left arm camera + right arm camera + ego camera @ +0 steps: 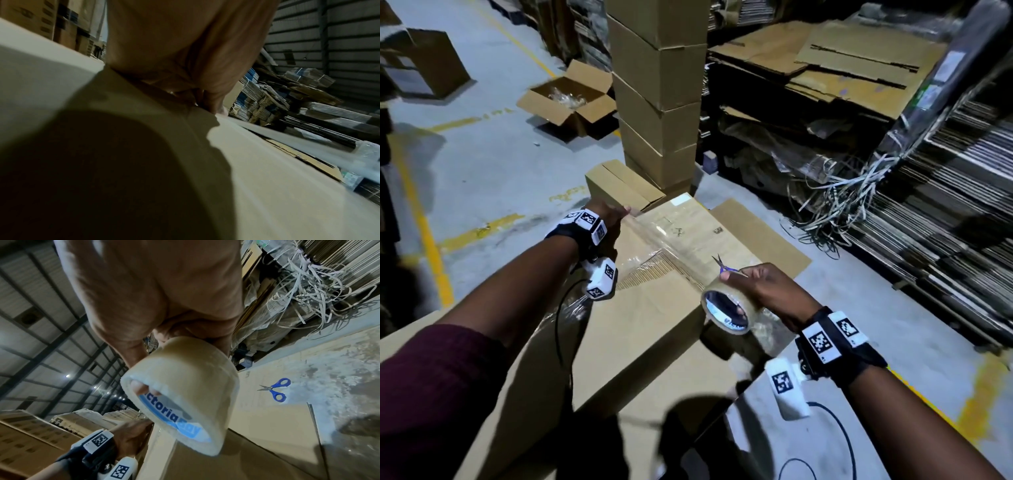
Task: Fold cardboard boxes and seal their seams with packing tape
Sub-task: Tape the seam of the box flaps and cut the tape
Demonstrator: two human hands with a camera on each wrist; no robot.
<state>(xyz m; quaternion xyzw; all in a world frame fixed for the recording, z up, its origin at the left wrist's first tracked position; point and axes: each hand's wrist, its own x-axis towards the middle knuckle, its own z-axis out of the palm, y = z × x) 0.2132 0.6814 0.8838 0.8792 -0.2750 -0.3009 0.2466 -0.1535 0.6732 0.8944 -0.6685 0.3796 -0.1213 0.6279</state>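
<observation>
I read this as the sealing step, with the folding of this carton done: the large brown cardboard box [647, 325] lay closed in front of me, and a clear strip of packing tape [654, 246] ran slantwise across its top over the seam. My left hand [607, 222] was at the far edge of the box, its fingers on the free end of the strip. The left wrist view showed the fingertips bent at that edge, but I could not tell whether they pinched the tape or only pressed it flat. My right hand [763, 287] gripped the wide roll of clear tape with the blue-printed core [726, 310], fingers hooked through the core, and held it just off the near right edge of the box with the strip taut back to the left hand. The small blue-handled scissors [275, 390] lay loose on the cardboard beyond the roll, in neither hand. I judged the next move to be carrying the roll down over the near side, so the strip would wrap the edge, and then rubbing it flat along the seam. After that, cutting would mean a hand letting go to fetch the scissors, and the tape might slacken or wrinkle if the tension dropped first.
</observation>
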